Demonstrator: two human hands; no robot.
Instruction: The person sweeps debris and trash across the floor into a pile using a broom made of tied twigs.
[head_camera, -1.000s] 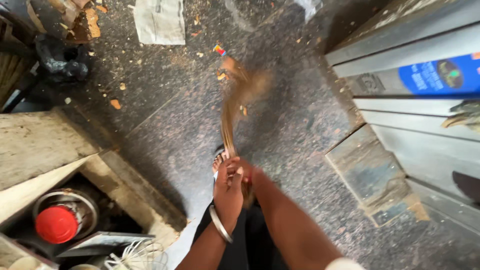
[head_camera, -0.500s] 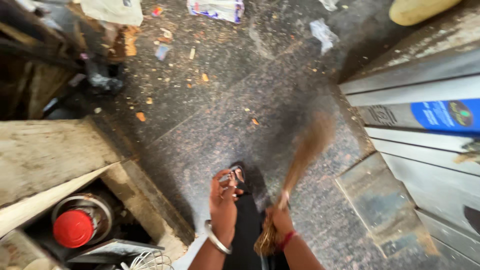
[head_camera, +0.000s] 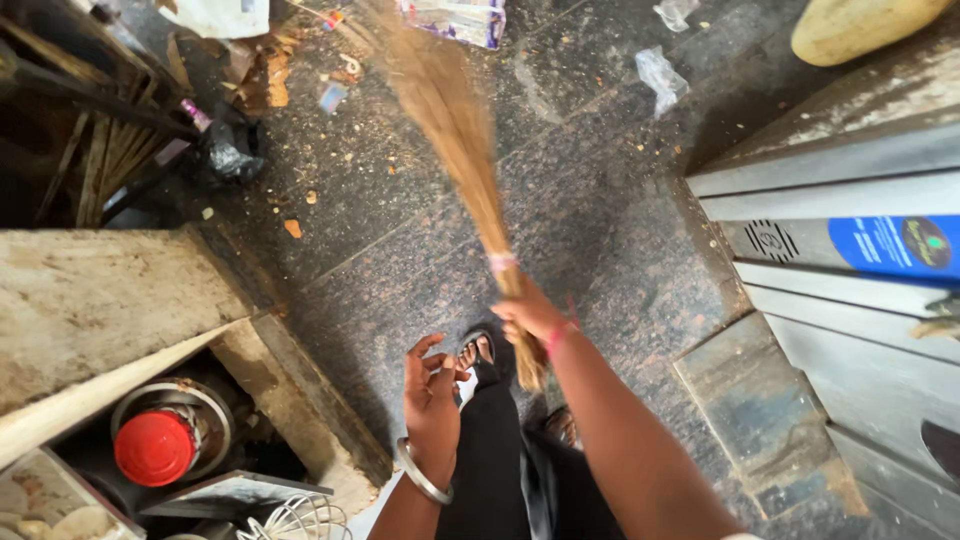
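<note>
The grass broom looks light, with soft bendy bristles and a tight bundled stem near the pink band. That stem is the best place to hold it. The right hand has its fingers closed around the stem there, and the bristles fan out over the dirty floor. The left hand is empty, fingers loosely spread, just beside the stem.

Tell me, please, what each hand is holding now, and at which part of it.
The right hand grips a straw broom at its bound handle end, just below the pink tie. The left hand is open and holds nothing.
</note>
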